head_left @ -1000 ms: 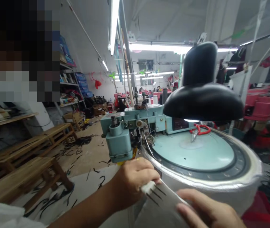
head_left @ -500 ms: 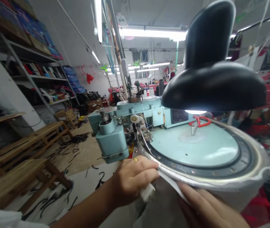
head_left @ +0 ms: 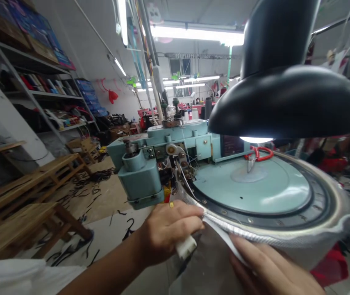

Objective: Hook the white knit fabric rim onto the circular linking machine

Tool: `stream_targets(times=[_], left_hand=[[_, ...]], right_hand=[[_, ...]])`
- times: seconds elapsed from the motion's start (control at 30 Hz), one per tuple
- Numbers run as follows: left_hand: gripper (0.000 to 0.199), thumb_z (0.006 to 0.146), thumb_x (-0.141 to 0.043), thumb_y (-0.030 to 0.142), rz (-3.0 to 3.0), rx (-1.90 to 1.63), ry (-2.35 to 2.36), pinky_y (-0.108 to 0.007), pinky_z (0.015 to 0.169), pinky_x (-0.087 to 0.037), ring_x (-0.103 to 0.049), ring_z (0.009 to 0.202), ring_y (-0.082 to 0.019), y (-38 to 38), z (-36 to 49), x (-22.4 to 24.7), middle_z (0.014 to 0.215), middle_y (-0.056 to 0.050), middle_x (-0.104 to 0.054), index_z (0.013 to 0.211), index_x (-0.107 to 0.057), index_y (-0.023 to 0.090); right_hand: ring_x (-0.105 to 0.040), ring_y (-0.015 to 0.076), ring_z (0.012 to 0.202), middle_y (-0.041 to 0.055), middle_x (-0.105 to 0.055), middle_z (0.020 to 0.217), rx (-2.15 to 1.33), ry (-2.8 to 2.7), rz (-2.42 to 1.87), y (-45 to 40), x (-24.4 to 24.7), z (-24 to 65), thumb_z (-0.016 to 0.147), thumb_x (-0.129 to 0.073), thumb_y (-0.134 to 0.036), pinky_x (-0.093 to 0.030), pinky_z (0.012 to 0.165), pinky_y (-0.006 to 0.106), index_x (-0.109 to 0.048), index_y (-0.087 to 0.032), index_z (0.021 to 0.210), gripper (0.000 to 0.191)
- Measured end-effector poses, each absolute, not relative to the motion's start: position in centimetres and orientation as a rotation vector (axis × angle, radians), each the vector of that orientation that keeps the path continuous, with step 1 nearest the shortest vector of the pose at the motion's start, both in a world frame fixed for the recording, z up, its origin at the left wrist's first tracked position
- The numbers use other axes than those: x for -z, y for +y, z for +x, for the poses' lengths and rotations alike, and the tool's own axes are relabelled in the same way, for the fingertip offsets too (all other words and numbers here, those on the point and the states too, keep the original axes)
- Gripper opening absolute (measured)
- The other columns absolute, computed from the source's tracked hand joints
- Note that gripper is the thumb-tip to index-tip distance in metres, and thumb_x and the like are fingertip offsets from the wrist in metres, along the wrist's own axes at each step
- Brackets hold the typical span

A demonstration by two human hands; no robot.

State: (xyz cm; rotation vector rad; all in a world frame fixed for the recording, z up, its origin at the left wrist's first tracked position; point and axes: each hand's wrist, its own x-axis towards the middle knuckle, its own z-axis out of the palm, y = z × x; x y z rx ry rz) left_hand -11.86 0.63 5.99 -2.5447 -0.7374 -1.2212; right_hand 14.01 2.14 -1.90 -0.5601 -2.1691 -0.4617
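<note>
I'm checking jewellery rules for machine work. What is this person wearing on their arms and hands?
The left hand wears a gold-coloured ring and no glove. The left forearm is bare up to a white sleeve. The right hand is also gloveless, and no ring shows on it.

a textile workshop, shown by its circular linking machine (head_left: 248, 184)

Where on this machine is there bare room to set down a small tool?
The teal dial plate has open surface between the red-handled scissors and the needle ring, below the black lamp. It's crowded at the sewing head, where the left hand and right hand hold the white fabric against the ring.
</note>
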Motion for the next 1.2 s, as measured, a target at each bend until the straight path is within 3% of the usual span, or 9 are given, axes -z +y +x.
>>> stream_targets(times=[0.47,0.67,1.0,1.1,1.2], left_hand=[[0.016,0.095,-0.059,0.018,-2.533,1.223,-0.725,-0.027,0.076,-0.056,-0.070,0.091,-0.017,0.7,-11.6,-6.1,0.102,-0.013,-0.075,0.103,-0.071,0.011],[0.018,0.096,-0.057,0.021,-2.520,1.270,-0.723,-0.026,0.076,-0.057,-0.070,0.088,-0.016,0.9,-11.5,-6.1,0.098,-0.012,-0.075,0.102,-0.071,0.011],[0.016,0.094,-0.060,0.019,-2.514,1.346,-0.683,-0.025,0.074,-0.057,-0.071,0.086,-0.017,1.3,-11.1,-6.0,0.095,-0.013,-0.075,0.099,-0.071,0.010],[0.016,0.094,-0.060,0.019,-2.487,1.327,-0.705,-0.027,0.075,-0.058,-0.071,0.088,-0.017,1.2,-11.2,-5.8,0.098,-0.012,-0.075,0.103,-0.071,0.011],[0.022,0.095,-0.055,0.015,-2.438,1.110,-0.694,-0.031,0.074,-0.060,-0.071,0.093,-0.021,0.9,-11.3,-6.3,0.107,-0.017,-0.074,0.111,-0.068,0.008]], right_hand=[[-0.076,0.0160,0.072,0.0035,-0.078,0.098,0.426,-2.148,-0.627,1.4,1.6,14.0,0.091,-0.064,-0.023,-0.059,0.060,0.014,-0.071,-0.015,0.122,0.033],[-0.076,0.0144,0.066,0.0011,-0.079,0.093,0.330,-2.200,-0.579,2.1,1.6,14.3,0.091,-0.064,-0.027,-0.058,0.057,0.011,-0.071,-0.024,0.125,0.035],[-0.077,0.0165,0.078,0.0054,-0.076,0.107,0.368,-2.344,-0.501,2.7,2.1,15.5,0.090,-0.067,-0.029,-0.058,0.073,0.012,-0.063,-0.015,0.135,0.048],[-0.077,0.0155,0.080,0.0041,-0.077,0.106,0.373,-2.288,-0.545,2.5,1.1,14.7,0.091,-0.065,-0.028,-0.057,0.077,0.011,-0.069,-0.016,0.126,0.037],[-0.075,0.0115,0.068,0.0004,-0.079,0.089,0.334,-2.152,-0.632,1.5,-0.5,13.3,0.092,-0.063,-0.025,-0.056,0.067,0.008,-0.077,-0.020,0.106,0.020]])
